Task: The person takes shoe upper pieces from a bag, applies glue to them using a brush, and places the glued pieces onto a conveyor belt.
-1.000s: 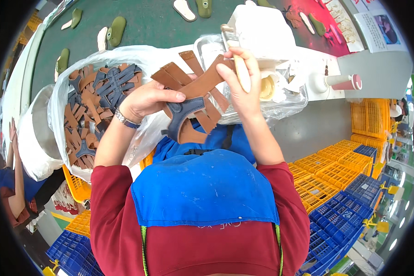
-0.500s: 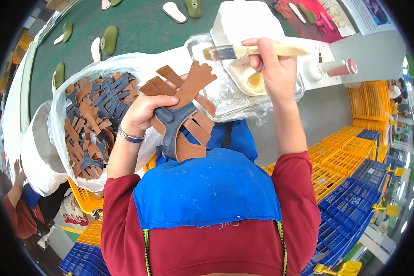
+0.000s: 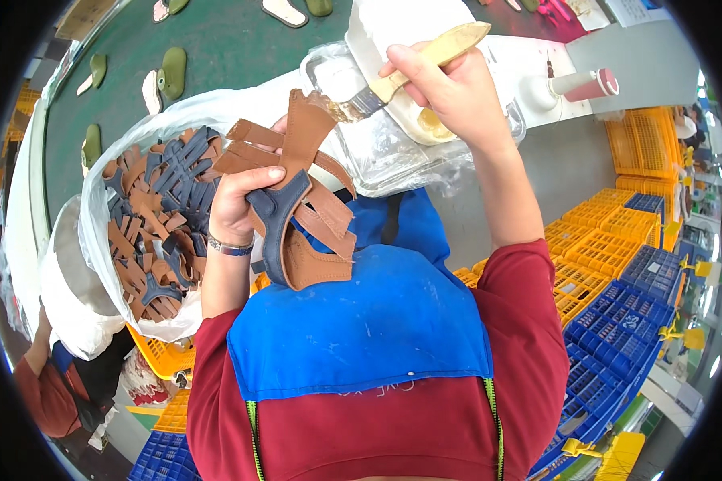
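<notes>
Brush (image 3: 449,46) swings down-left beside strap (image 3: 306,128), upper centre | right hand (image 3: 451,90) gripping it, left hand (image 3: 241,196) clamping sandal upper (image 3: 274,218) | I'd stroke evenly

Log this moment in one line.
left hand: grips sandal upper | right hand: holds brush, bristles by strap end, contact unclear | left side: bag of uppers

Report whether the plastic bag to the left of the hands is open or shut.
Open: the plastic bag's mouth is spread wide, and the brown and navy strapped pieces inside show from above.
</notes>
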`<state>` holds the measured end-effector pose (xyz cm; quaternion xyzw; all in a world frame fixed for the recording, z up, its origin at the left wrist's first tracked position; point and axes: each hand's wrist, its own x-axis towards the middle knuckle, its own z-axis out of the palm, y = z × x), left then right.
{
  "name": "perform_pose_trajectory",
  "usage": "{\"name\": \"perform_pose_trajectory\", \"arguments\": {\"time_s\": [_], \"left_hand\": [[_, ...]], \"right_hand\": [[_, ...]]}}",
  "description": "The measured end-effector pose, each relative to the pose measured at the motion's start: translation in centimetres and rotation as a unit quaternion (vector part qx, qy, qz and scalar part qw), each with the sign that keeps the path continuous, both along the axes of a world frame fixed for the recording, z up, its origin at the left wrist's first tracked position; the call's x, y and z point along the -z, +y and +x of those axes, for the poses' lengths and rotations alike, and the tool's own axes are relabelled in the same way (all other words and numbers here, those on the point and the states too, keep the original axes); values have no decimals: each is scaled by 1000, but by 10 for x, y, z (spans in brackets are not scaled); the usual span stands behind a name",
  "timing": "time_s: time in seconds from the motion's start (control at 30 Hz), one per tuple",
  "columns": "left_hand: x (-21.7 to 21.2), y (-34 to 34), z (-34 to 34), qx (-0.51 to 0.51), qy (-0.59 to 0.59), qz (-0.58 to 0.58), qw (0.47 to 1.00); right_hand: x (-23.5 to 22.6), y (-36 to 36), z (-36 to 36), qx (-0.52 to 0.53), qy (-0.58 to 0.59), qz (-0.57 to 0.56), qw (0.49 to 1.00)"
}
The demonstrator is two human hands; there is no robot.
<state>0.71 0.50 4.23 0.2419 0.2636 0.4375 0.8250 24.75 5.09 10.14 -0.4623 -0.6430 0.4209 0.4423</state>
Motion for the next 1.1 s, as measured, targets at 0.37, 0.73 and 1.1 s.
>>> {"name": "perform_pose_trajectory", "arguments": {"time_s": [0.37, 0.73, 1.1], "left_hand": [[-3, 3, 1, 36, 94, 45, 994], [24, 2, -12, -35, -136, -44, 989], [15, -3, 3, -33, -251, -53, 966]], "right_hand": [[-21, 6, -10, -18, 61, 3, 998], [14, 10, -9, 92, 252, -52, 962], [30, -9, -31, 78, 161, -7, 984]]}}
